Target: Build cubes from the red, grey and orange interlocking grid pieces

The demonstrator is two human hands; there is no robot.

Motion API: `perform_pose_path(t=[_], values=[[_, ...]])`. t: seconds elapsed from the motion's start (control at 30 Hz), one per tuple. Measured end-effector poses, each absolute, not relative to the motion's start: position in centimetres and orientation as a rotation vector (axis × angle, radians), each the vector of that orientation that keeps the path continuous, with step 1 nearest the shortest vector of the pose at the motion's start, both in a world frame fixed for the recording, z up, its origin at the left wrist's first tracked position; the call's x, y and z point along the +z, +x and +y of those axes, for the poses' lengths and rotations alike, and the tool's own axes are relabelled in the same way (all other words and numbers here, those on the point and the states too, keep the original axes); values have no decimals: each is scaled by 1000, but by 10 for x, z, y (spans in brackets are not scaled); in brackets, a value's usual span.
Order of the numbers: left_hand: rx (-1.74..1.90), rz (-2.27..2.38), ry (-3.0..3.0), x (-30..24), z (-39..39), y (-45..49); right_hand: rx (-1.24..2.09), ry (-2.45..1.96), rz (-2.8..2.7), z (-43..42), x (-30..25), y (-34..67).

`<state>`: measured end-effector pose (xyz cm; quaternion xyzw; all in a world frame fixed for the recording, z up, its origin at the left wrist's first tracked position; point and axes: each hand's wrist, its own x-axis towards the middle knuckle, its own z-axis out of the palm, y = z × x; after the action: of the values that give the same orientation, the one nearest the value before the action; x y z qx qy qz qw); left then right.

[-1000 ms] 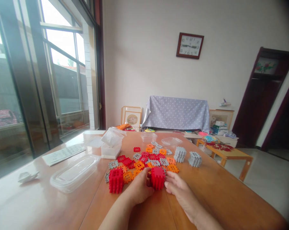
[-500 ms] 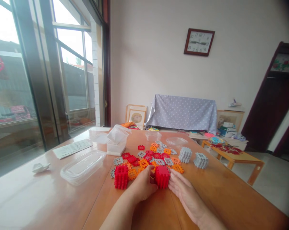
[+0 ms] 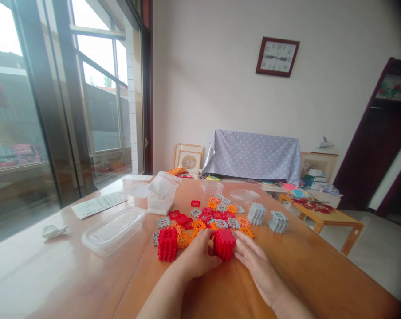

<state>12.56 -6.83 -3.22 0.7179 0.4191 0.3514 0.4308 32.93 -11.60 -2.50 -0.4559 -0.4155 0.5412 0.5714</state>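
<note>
A red stack of notched square plastic tiles [image 3: 225,244] stands on the table between my two hands. My left hand [image 3: 201,253] curves round its left side, thumb at the front corner and fingers towards the back, partly hidden. Along the right side of that stack lie the fingers of my right hand [image 3: 252,254], nearly straight and close together, with the fingertips at its edge. To the left of my left hand is a second red stack [image 3: 167,245]. Behind my hands spreads a pile of loose red, orange and grey tiles [image 3: 205,215].
Two grey tile stacks [image 3: 257,214] stand to the right of the pile. A clear plastic lid [image 3: 114,231], a clear container [image 3: 161,201], a paper sheet [image 3: 99,205] and a crumpled wrapper [image 3: 54,231] lie on the left. Another clear tub [image 3: 212,188] is at the back.
The view has shifted slightly. My hands stay at the same red stack, nearly unmoved, and the other stacks and loose tiles are as before.
</note>
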Motion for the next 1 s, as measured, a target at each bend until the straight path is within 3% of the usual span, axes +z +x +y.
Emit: perform_pose_path(t=[0.73,1.0], values=[[895,1057,1951,-18,-74,128,1016,-1160,-1235,-104,-23,317],[887,1062,1860,-15,-77,128,1006,-1104,-996,-108,-31,326]])
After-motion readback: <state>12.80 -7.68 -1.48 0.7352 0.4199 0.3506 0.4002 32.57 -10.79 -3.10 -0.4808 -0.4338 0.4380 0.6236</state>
